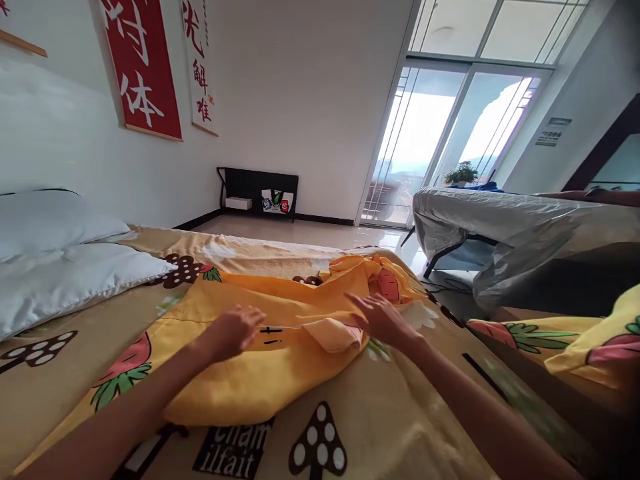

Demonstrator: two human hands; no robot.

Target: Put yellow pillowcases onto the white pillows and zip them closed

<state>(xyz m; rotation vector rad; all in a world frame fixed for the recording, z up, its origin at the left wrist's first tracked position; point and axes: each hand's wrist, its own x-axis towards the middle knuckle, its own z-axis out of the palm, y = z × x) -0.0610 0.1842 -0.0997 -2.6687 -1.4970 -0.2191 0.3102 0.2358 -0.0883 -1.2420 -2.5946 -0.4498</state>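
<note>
A yellow bedding cloth (pixel 240 390) lies loosely spread on the bed, printed with pink carrots with green tops. Its kind of cover I cannot tell for sure. My left hand (pixel 239 331) is over the middle of it, fingers loosely bent and apart, with nothing seen in them. To the right, my right hand (pixel 381 318) has its fingers stretched out beside a folded-up flap (pixel 330 335) of the cloth. Whether the fingertips touch the flap I cannot tell. Behind that hand the cloth is bunched up.
Beneath lies a tan patterned bed cover (pixel 400 427). White pillows (pixel 85 277) rest at the left. More yellow carrot-print cloth (pixel 600 347) is at the right edge. A plastic-covered table (pixel 460 207) stands beyond the bed, and a low black shelf (pixel 255 180) against the wall.
</note>
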